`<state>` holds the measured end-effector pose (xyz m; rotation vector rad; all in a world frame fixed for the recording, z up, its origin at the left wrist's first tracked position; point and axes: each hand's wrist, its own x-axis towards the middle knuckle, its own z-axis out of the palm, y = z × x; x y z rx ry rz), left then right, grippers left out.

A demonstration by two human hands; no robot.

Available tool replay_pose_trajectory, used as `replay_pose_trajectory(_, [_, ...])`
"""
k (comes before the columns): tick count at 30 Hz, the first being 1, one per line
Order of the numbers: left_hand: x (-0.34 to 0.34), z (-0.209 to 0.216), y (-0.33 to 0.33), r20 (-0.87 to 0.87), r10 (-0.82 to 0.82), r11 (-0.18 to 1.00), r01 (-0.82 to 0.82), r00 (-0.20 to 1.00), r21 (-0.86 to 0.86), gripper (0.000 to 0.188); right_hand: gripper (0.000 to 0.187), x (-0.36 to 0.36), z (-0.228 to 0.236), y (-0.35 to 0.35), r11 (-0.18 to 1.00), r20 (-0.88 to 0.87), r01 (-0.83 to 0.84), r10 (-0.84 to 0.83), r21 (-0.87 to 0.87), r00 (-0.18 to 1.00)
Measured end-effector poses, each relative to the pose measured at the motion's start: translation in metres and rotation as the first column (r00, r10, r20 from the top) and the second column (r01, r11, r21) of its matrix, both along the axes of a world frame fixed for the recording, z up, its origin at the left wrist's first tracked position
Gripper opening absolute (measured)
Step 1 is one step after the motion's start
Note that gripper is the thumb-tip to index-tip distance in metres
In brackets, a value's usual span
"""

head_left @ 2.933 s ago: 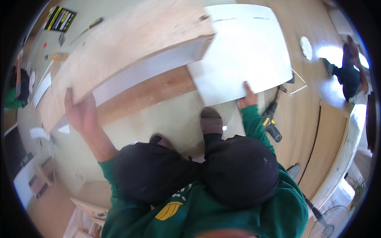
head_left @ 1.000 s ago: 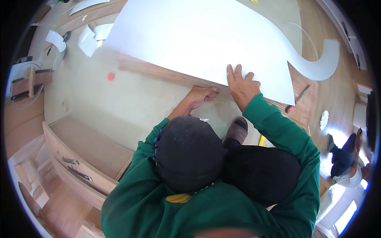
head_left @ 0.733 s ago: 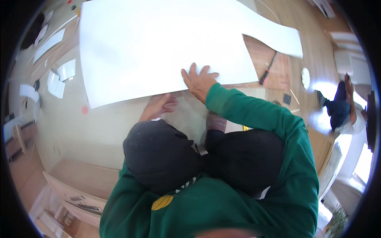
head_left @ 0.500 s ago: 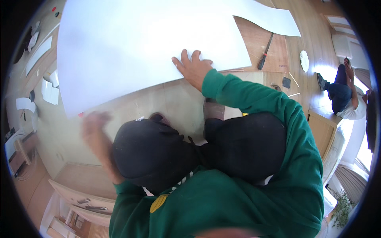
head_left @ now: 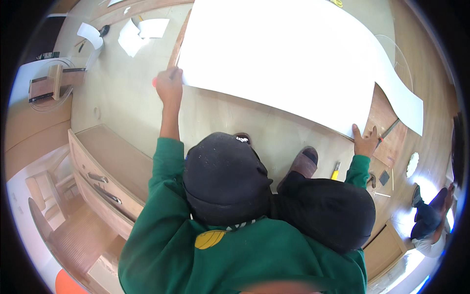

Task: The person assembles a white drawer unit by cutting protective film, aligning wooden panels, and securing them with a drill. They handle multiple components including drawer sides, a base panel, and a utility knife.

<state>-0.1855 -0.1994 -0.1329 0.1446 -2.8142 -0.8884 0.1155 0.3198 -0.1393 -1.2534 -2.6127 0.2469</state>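
A large white sheet (head_left: 274, 54) lies over a brown wooden board (head_left: 384, 110), whose edges show at both sides. My left hand (head_left: 170, 85) is closed at the sheet's near left corner, its fingertips partly hidden. Beside its knuckles sits a small red object (head_left: 154, 82), too small to name. At the near right corner, my right hand (head_left: 365, 142) is spread, with the thumb along the sheet's edge and the other fingers over the board. A file-like tool with a dark blade (head_left: 390, 128) lies right by those fingers; its handle is partly covered.
A yellow utility knife (head_left: 336, 170) lies on the floor near my foot. White offcuts (head_left: 142, 36) lie at the far left. A wooden drawer unit (head_left: 105, 176) stands at left. Another person (head_left: 431, 220) sits at the right edge, near a wooden cabinet (head_left: 387, 250).
The view has swung left. My left hand has come up to the sheet's left corner. My right hand has slid from the sheet's top to its right corner.
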Motion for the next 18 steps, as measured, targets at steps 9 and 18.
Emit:
replay_pose_trajectory(9, [-0.003, 0.003, 0.034, 0.000, 0.111, 0.993, -0.111, 0.994, -0.025, 0.035, 0.032, 0.038, -0.003, 0.022, 0.760, -0.217, 0.043, -0.239, -0.649, 0.946])
replay_pose_trajectory(18, [-0.042, -0.042, -0.015, -0.041, 0.000, 0.983, -0.008, 0.999, -0.184, 0.050, 0.038, -0.004, -0.001, 0.021, 0.917, -0.178, -0.034, -0.041, -0.398, 0.983])
